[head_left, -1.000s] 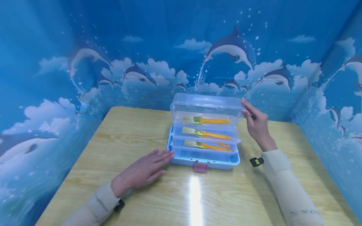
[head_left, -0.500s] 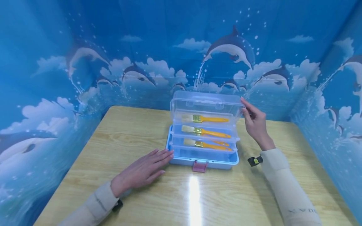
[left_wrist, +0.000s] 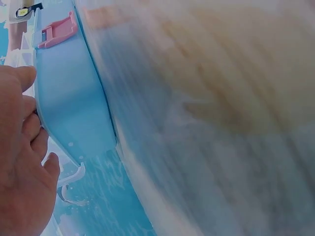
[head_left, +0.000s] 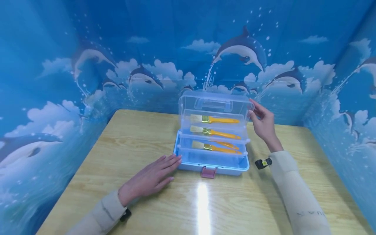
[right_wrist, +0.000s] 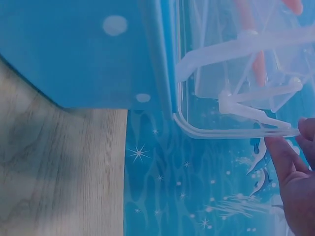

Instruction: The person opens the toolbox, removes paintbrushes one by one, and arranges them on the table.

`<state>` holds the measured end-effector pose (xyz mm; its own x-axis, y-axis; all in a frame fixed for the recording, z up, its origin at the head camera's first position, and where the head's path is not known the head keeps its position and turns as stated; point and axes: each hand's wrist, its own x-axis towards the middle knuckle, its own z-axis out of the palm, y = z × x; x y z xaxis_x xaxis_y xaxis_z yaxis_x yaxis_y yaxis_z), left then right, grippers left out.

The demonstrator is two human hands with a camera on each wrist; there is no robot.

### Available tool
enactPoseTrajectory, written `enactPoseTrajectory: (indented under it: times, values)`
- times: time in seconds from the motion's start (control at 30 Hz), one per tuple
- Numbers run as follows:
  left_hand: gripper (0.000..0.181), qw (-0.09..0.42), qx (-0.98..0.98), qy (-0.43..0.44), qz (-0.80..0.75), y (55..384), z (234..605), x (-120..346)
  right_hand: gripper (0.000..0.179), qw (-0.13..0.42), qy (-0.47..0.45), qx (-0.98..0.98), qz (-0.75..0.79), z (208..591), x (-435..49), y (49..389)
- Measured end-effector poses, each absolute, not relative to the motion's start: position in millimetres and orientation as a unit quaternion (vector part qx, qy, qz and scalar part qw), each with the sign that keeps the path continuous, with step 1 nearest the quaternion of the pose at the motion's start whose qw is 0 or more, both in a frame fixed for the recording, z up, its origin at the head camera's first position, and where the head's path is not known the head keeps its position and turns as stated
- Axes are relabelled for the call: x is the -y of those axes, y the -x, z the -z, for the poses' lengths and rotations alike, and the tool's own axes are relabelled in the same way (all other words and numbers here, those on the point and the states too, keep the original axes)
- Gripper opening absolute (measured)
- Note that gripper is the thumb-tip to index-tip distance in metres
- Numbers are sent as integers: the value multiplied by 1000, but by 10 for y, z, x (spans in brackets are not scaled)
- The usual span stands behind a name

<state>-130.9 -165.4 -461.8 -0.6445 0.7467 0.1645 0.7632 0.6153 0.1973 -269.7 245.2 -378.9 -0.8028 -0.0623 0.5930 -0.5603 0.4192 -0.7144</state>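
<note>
A light-blue plastic storage box (head_left: 227,170) stands on the table with its clear lid (head_left: 191,101) raised. Inside, clear tiers fan upward in steps, bearing paintbrushes (head_left: 224,120) with yellow handles and pale bristles; several show. At the lid's right edge, my right hand (head_left: 263,125) pinches the rim between thumb and fingers. The right wrist view shows that same grip, with the white hinge arms (right_wrist: 261,91) spread beside it. My left hand (head_left: 149,179) lies with straight fingers, its fingertips touching the box's left front corner. A pink latch (head_left: 208,172) hangs down at the front.
The box sits toward the back of a wooden table (head_left: 132,137). Behind and at both sides hangs a blue cloth (head_left: 164,32) printed with dolphins and clouds. A bright light reflection (head_left: 202,205) crosses the tabletop in front of the box.
The lid has tilted farther up and back, and the tiers have risen with it. My right hand has moved slightly back and left along with the lid. My left hand has stayed in place.
</note>
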Motion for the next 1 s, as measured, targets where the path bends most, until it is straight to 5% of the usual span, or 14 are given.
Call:
enactPoseTrajectory:
  times: [0.63, 1.0]
  values:
    - [58, 66, 889, 436, 126, 1311, 4657, 1658, 47, 122, -131, 816, -549, 3890, -2490, 2975]
    - [57, 66, 887, 441, 122, 1297, 4655, 1652, 48, 100, -119, 811, -564, 4172, -2615, 3185]
